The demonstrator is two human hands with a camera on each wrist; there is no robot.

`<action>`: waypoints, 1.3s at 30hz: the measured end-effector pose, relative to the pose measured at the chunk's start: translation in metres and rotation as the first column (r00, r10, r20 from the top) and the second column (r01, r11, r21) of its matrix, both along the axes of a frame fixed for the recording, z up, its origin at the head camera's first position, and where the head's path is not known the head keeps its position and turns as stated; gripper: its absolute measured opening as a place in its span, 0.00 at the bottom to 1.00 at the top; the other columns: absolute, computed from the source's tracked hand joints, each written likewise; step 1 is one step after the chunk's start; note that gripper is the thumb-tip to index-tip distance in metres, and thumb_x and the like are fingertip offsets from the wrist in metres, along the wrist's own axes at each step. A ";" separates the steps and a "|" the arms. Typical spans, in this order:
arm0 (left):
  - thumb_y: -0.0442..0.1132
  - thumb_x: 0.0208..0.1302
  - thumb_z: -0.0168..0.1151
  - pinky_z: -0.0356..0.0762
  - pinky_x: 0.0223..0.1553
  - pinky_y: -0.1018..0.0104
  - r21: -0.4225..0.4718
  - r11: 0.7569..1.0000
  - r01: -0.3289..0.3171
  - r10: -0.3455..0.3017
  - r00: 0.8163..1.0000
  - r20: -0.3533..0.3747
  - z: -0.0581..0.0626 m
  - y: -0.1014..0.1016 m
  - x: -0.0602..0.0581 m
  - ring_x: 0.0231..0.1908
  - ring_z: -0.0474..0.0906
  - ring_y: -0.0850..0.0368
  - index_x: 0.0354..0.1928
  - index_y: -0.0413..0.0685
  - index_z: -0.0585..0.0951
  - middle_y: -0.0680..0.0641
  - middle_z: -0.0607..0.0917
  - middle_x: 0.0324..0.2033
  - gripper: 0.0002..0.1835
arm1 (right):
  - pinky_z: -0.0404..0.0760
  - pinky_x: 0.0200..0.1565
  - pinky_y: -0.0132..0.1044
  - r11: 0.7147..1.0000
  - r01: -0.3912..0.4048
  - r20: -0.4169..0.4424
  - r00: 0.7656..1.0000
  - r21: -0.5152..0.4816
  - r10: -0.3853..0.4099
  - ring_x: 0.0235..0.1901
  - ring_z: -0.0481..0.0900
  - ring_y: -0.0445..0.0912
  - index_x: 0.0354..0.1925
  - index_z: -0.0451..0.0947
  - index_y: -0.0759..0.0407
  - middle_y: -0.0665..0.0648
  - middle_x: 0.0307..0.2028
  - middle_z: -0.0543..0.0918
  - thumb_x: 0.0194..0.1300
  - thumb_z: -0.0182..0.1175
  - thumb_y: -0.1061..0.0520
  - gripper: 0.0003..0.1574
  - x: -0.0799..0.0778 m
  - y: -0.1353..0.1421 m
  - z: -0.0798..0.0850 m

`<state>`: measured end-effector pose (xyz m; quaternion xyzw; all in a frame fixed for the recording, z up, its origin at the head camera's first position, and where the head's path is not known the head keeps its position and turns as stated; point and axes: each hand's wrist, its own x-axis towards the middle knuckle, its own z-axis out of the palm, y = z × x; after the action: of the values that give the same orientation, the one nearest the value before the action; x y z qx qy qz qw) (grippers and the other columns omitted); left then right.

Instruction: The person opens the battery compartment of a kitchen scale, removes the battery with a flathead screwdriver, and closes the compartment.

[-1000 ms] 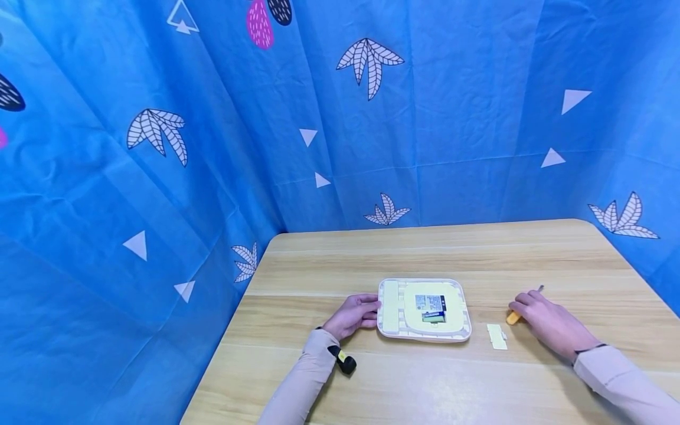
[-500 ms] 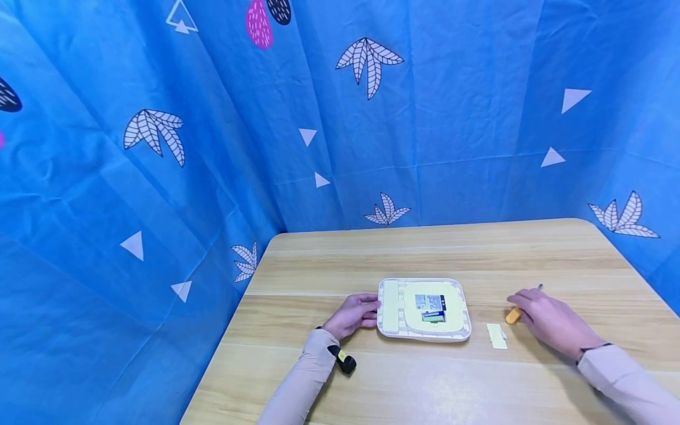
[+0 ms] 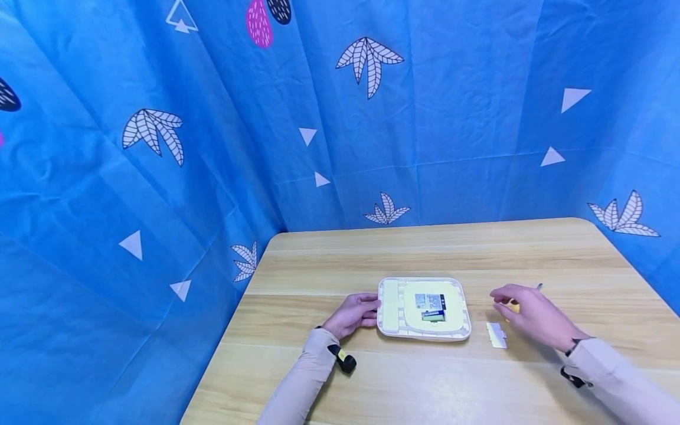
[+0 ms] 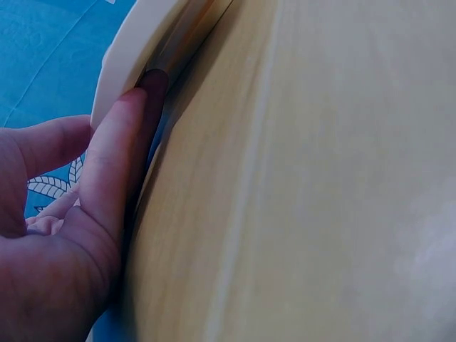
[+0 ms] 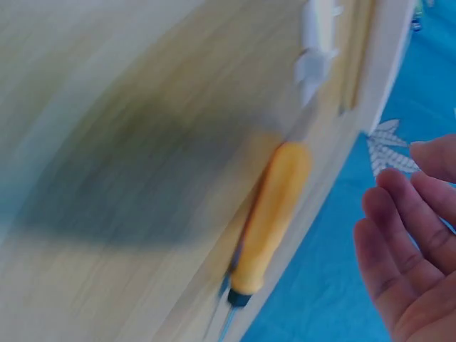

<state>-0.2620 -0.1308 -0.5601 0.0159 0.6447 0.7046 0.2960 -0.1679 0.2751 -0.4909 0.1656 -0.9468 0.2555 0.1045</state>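
A flat white device (image 3: pixel 394 307) with rounded corners, perhaps a kitchen scale, lies underside up on the table. Batteries (image 3: pixel 433 316) show in its uncovered compartment. At its left end my left hand (image 3: pixel 352 316) pinches the rim, with a finger on either side of the edge in the left wrist view. My right hand (image 3: pixel 536 313) hovers over a screwdriver, fingers loosely bent and holding nothing. The screwdriver's orange handle (image 5: pixel 274 214) and thin shaft lie on the table, apart from the fingers in the right wrist view. Left of that hand lies a small white battery cover (image 3: pixel 496 335).
The wood-grain table (image 3: pixel 435 383) has rounded far corners. A blue patterned curtain (image 3: pixel 457 130) hangs behind it and along the left side.
My right hand has let go of the screwdriver and risen, moving left toward the battery cover. The left hand and the white device have stayed in place.
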 end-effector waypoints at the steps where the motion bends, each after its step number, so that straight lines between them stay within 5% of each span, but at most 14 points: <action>1: 0.33 0.75 0.59 0.90 0.35 0.74 0.000 1.000 0.000 0.000 1.000 0.001 0.000 0.000 0.000 0.31 0.88 0.63 0.68 0.30 0.72 0.50 0.90 0.36 0.24 | 0.90 0.43 0.48 1.000 -0.005 0.018 1.000 -0.015 0.006 0.41 0.87 0.50 0.49 0.86 0.63 0.58 0.44 0.90 0.65 0.68 0.62 0.14 -0.001 -0.003 0.001; 8: 0.34 0.75 0.59 0.90 0.35 0.73 0.000 1.000 0.001 -0.001 1.000 -0.007 -0.001 0.000 -0.001 0.31 0.88 0.62 0.68 0.30 0.72 0.50 0.90 0.36 0.24 | 0.90 0.42 0.37 0.997 -0.040 0.088 0.995 -0.067 0.046 0.39 0.85 0.43 0.49 0.86 0.63 0.56 0.43 0.90 0.64 0.69 0.62 0.14 -0.005 -0.023 0.006; 20: 0.33 0.75 0.59 0.91 0.36 0.73 0.002 1.000 0.001 -0.001 1.000 -0.010 -0.003 0.000 -0.001 0.31 0.89 0.62 0.68 0.30 0.72 0.50 0.90 0.36 0.24 | 0.90 0.42 0.34 0.988 -0.128 0.137 0.981 -0.088 0.139 0.39 0.85 0.41 0.48 0.87 0.61 0.54 0.42 0.89 0.64 0.69 0.62 0.13 -0.012 -0.051 -0.002; 27: 0.34 0.74 0.60 0.91 0.38 0.71 0.007 1.000 0.004 -0.004 1.000 -0.005 -0.003 -0.001 -0.002 0.32 0.89 0.61 0.69 0.29 0.71 0.48 0.91 0.38 0.25 | 0.92 0.43 0.38 0.984 -0.168 0.107 0.979 -0.054 0.173 0.38 0.86 0.41 0.45 0.87 0.61 0.53 0.40 0.89 0.63 0.69 0.62 0.11 -0.015 -0.063 -0.005; 39: 0.33 0.75 0.59 0.91 0.37 0.72 -0.010 1.000 -0.013 0.013 1.000 -0.011 0.000 0.001 0.001 0.31 0.89 0.62 0.68 0.29 0.71 0.48 0.90 0.37 0.24 | 0.84 0.35 0.27 0.971 -0.231 0.103 0.966 -0.064 0.236 0.32 0.75 0.30 0.41 0.87 0.58 0.44 0.33 0.83 0.63 0.68 0.64 0.06 -0.021 -0.071 -0.009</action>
<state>-0.2609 -0.1302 -0.5600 0.0142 0.6500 0.7032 0.2878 -0.1885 0.2038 -0.4999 0.2589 -0.9181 0.2990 0.0258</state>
